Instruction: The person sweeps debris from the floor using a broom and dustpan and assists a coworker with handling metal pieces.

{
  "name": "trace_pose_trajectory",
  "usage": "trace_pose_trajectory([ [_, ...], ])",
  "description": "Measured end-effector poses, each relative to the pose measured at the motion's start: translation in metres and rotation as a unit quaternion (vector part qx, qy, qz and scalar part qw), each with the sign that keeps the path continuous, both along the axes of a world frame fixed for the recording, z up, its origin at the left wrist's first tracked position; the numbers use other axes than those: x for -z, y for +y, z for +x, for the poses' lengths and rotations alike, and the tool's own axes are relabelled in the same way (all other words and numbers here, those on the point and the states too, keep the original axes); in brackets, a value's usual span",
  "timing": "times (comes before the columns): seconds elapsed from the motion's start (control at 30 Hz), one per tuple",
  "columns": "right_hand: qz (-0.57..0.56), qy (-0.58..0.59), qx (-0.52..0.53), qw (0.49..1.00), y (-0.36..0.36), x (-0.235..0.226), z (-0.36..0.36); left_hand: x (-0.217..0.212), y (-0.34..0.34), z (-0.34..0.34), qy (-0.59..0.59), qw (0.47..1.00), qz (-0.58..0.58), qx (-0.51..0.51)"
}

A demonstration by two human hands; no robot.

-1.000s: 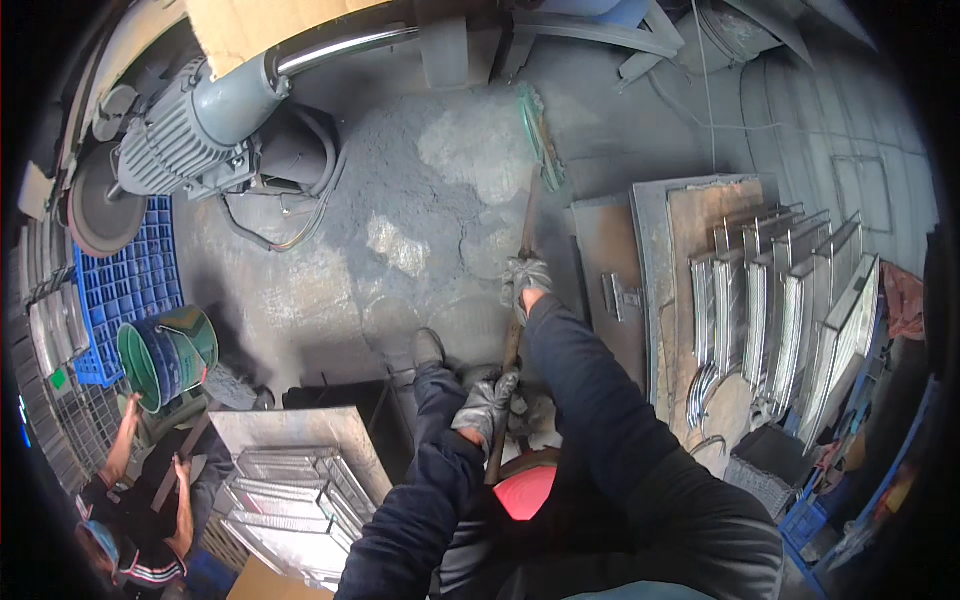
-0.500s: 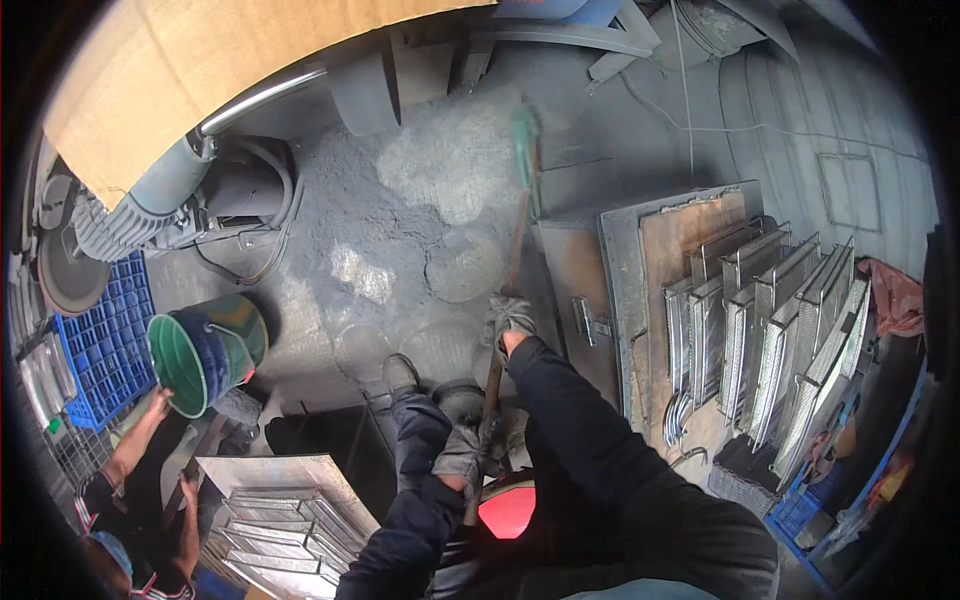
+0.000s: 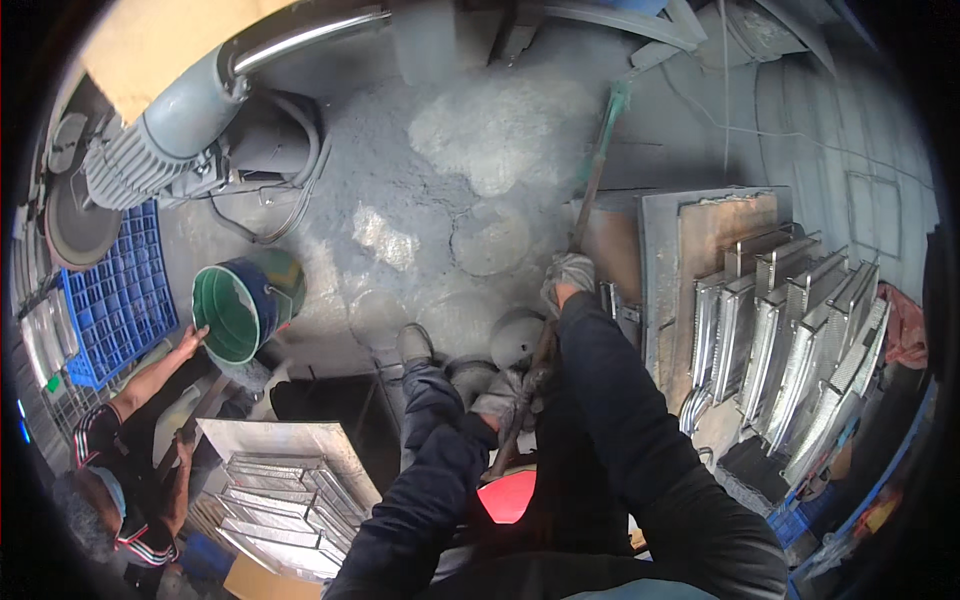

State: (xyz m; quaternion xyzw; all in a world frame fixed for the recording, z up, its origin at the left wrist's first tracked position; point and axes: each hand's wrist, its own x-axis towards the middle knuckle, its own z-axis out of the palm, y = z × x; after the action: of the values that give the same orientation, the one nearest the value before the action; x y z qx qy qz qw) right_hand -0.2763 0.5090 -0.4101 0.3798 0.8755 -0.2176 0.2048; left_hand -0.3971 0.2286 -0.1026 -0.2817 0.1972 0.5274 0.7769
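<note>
Along the left edge of the floor, a co-worker's hand holds the tilted bucket. Rightward, the gloved left hand grips the pole low; the gloved right hand is closed around it higher up. The green head has shifted toward the floor's far-right corner, apparently clear of the grey dust.

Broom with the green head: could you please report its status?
Left hand and right hand gloved, closed around broom handle. Green head at far end. Bucket to the left, metal frames right.
</note>
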Motion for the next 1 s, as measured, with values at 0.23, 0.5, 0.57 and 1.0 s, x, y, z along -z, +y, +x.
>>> trace_pose_trajectory([
  [0.23, -0.035, -0.132, -0.097, 0.986, -0.170, -0.149, -0.194, 0.004, -0.109, -0.041, 0.197, 0.960, -0.159, 0.121],
  [0.5, -0.520, 0.099, 0.380, 0.758, -0.342, -0.139, -0.232, -0.122, -0.200, -0.114, 0.349, 0.872, -0.281, 0.198],
  [0.57, -0.548, 0.134, 0.419, 0.711, -0.368, -0.188, -0.235, -0.152, -0.230, -0.117, 0.356, 0.857, -0.315, 0.198],
  [1.0, -0.416, 0.093, 0.113, 0.898, -0.241, -0.119, -0.144, -0.124, -0.119, -0.135, 0.233, 0.923, -0.099, 0.290],
])
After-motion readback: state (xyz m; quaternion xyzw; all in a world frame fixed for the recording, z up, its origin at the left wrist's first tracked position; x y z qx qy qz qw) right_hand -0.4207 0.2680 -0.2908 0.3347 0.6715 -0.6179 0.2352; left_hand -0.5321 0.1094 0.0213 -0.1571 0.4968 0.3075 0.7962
